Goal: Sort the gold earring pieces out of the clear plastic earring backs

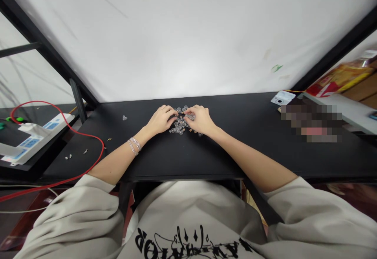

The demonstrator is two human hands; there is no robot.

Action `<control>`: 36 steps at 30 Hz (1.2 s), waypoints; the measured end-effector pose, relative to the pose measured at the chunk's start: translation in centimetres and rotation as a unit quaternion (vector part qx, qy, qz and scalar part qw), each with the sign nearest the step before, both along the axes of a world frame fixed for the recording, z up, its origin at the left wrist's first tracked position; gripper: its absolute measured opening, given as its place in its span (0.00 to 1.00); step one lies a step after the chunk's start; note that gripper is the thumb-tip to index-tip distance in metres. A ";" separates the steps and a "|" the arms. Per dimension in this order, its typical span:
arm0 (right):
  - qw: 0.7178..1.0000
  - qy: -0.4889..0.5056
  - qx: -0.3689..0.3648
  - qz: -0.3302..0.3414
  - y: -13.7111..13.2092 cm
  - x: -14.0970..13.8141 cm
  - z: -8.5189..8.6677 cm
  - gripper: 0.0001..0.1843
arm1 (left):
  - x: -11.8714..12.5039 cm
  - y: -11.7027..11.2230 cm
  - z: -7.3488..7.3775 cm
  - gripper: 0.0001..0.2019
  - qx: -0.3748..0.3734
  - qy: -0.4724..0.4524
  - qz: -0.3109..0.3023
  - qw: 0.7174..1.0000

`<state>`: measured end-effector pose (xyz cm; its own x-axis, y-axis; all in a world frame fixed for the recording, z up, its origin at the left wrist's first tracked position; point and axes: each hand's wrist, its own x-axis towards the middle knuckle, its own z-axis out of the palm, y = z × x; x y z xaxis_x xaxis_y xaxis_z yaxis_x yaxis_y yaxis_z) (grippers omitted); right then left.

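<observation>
A small heap of clear plastic pieces (180, 125), some with brownish or metallic bits, lies on the black tabletop (165, 155). They resemble little suction cups, but the exact kind is too small to tell. My left hand (162, 119) is at the heap's left side, its thumb and fingers curled closely together at the pieces. From the right, my right hand (199, 118) reaches over the heap with bent fingers, thumb near the index finger. Whatever sits between the fingertips of each hand cannot be made out. One clear piece (124, 117) lies apart on the left.
A white power strip (38, 137) and a red cable (98, 138) are at the left. Small metallic bits (85, 152) lie near the cable. At the right are a light-coloured camera (282, 98) and a blurred-out patch. A white wall (188, 39) rises behind the table.
</observation>
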<state>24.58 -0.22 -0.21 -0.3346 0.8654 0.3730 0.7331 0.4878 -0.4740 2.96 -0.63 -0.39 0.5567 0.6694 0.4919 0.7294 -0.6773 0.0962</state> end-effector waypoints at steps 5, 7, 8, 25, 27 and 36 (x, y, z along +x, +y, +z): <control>0.998 0.004 0.019 0.068 -0.5 -0.2 0.1 0.13 | 0.8 -0.8 0.2 0.08 0.005 -0.067 -0.026 0.997; 0.995 0.020 0.028 0.089 -0.6 -0.3 0.2 0.12 | 0.9 -1.0 0.1 0.09 -0.011 -0.092 -0.011 0.996; 0.994 0.033 0.026 0.099 -0.6 -0.3 0.2 0.12 | 1.0 -1.0 0.0 0.09 -0.021 -0.108 -0.005 0.994; 0.989 0.077 0.001 0.127 -0.5 -0.4 0.1 0.09 | 1.1 -1.1 0.0 0.10 -0.090 -0.251 -0.021 0.964; 0.989 0.066 -0.001 0.129 -0.6 -0.4 0.3 0.10 | 1.2 -1.2 0.1 0.09 -0.086 -0.259 -0.017 0.962; 0.987 0.053 -0.007 0.150 -1.2 -0.5 1.2 0.16 | 1.1 -0.8 0.0 0.09 -0.152 -0.329 -0.029 0.932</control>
